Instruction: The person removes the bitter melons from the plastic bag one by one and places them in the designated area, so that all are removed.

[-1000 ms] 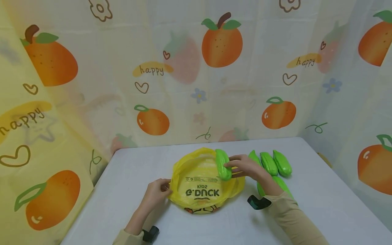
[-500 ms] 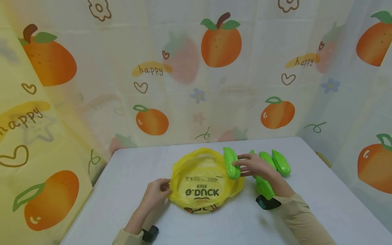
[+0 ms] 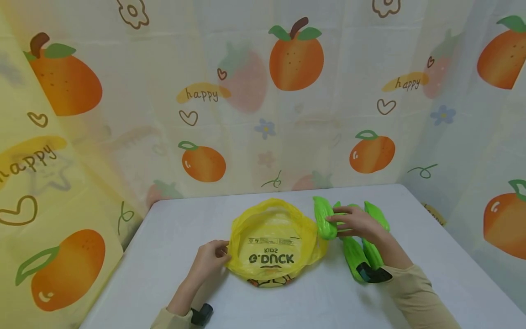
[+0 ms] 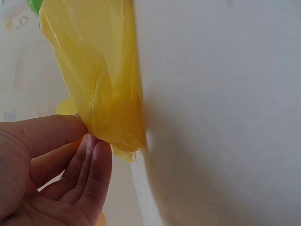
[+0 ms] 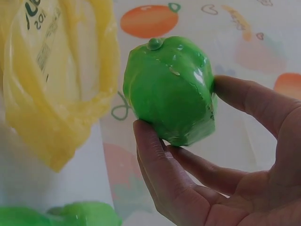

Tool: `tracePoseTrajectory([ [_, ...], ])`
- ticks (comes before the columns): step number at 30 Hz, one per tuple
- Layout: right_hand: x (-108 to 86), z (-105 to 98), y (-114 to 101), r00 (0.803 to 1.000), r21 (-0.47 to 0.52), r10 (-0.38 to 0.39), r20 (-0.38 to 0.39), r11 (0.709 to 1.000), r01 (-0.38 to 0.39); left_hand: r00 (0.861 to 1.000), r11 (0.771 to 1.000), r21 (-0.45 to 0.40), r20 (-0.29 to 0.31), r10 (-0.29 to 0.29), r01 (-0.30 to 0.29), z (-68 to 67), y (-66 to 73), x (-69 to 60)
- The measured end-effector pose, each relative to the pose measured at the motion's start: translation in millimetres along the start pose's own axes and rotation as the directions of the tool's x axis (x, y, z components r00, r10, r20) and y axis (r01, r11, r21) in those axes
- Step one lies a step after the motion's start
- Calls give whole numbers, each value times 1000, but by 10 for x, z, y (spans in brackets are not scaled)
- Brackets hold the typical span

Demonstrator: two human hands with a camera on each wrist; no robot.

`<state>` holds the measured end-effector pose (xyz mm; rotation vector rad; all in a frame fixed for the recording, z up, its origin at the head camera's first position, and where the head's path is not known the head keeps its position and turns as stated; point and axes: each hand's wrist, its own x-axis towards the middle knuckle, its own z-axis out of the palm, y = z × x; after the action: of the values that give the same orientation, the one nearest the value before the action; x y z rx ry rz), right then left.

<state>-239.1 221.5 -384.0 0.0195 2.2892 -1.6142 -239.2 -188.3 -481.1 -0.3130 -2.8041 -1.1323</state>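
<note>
A yellow plastic bag (image 3: 242, 267) with "G.DUCK KIDS" print, its mouth spread wide, lies on the white table. At the bag's left edge, my left hand (image 3: 208, 259) pinches a gathered bit of the film between thumb and fingers, plainly seen in the left wrist view on the bag (image 4: 101, 80). Just right of the bag's rim, my right hand (image 3: 358, 224) holds a long, glossy green ridged toy fruit or vegetable (image 3: 324, 218) by thumb and fingers. The right wrist view shows the green toy (image 5: 164, 89) end-on, with a small round nub.
Several more green toys (image 3: 354, 258) of the same kind lie on the white table (image 3: 304, 306) right of the bag, partly hidden by my right hand and forearm. A fabric backdrop (image 3: 246, 151) with printed oranges stands behind the table and along both sides.
My right hand has moved to the right with the green toy, from over the bag's right side to just beyond its rim. The left hand keeps its place on the bag.
</note>
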Motion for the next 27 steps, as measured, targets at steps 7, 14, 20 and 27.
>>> tracePoseTrajectory([
  [7, -117, -170, 77, 1000, -38, 5, -12, 999, -5, 1000, 1000, -6, 5, 4, -4, 2, -13, 2],
  [14, -202, -352, 189, 999, -53, 6, -42, 999, -9, 1000, 1000, -6, 7, 6, -6, 4, -22, 8],
  [20, -295, -488, 276, 998, -102, 8, -69, 995, -15, 1000, 1000, -5, 9, 3, -2, -1, -24, 12],
  [27, -388, -620, 359, 997, -129, 14, -77, 991, -24, 1000, 1000, -10, 8, 2, -2, -10, -15, 11],
])
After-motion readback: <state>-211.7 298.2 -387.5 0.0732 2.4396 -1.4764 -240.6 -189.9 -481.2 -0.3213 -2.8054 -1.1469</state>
